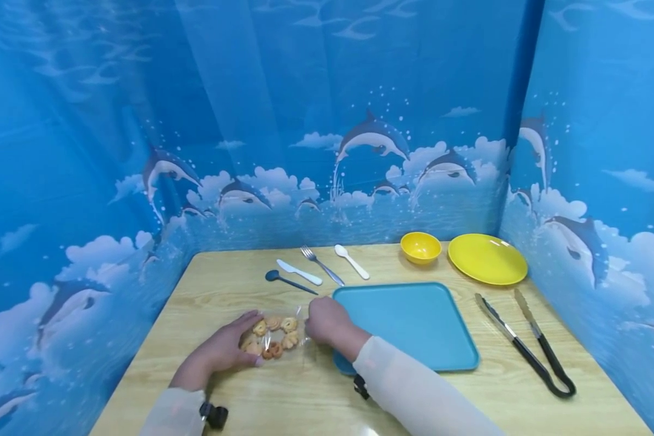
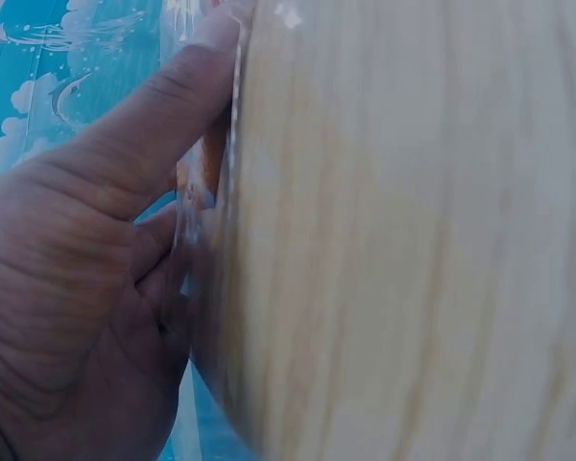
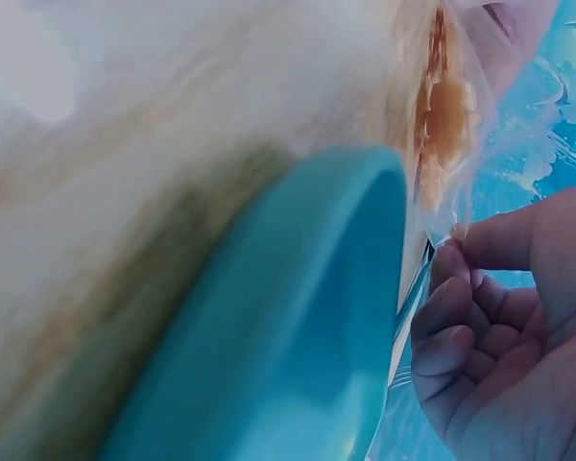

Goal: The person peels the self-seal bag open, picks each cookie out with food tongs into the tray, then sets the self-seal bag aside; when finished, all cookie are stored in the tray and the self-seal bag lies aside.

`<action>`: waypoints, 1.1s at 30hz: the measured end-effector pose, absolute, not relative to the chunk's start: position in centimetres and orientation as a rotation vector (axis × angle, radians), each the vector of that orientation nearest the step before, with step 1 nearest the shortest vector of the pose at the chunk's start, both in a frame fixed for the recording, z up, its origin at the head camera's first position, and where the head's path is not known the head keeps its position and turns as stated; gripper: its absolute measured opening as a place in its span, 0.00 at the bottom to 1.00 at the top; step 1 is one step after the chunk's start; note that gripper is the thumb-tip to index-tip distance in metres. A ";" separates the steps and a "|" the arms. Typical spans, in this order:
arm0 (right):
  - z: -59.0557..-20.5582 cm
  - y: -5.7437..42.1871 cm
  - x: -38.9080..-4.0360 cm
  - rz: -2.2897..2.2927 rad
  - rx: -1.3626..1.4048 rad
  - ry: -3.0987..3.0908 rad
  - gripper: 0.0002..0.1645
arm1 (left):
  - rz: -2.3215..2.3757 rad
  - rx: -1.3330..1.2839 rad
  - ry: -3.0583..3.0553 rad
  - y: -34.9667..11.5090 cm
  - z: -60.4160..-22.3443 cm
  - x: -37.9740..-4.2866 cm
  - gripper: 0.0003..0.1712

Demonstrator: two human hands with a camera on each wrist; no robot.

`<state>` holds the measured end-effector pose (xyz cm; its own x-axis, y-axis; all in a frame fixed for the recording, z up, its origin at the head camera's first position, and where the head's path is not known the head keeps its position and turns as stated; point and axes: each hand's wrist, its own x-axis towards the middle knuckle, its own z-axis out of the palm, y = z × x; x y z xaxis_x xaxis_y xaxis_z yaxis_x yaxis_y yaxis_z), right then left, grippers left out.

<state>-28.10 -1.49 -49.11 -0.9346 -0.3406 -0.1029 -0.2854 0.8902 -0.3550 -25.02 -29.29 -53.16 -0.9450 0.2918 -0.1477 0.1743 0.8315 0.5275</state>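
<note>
A clear plastic bag of cookies lies on the table, its ring of small baked pieces showing through the film. My left hand grips the bag's left side, with the thumb along the near edge and the fingers round the far side. At the bag's other end, my right hand pinches the film between thumb and forefinger. In the right wrist view the right hand has its other fingers curled in, and the film stretches from the pinch towards the cookies. The left wrist view shows the left thumb against the plastic.
A blue tray lies partly under my right forearm. Behind are a dark spoon, a white knife, a fork and a white spoon. Farther right sit a yellow bowl, a yellow plate and tongs.
</note>
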 end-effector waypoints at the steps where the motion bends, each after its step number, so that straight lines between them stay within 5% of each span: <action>1: -49.1 -1.4 -28.1 -0.512 -0.471 2.895 0.15 | 0.777 0.365 2.790 -29.3 -53.1 -25.0 0.65; 19: -49.4 -0.5 -28.0 -0.597 -0.476 2.869 0.16 | 0.787 0.290 2.773 -29.1 -53.1 -25.0 0.66; 33: -48.3 -0.3 -27.6 -0.314 -0.958 2.830 0.09 | 0.809 0.307 2.790 -29.1 -52.9 -24.7 0.64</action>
<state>-27.59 -0.26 -48.32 -0.7883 -0.6121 -0.0624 -0.5835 0.7760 -0.2394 -24.73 -29.07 -52.94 -0.9539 0.2592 -0.1515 0.1380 0.8267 0.5454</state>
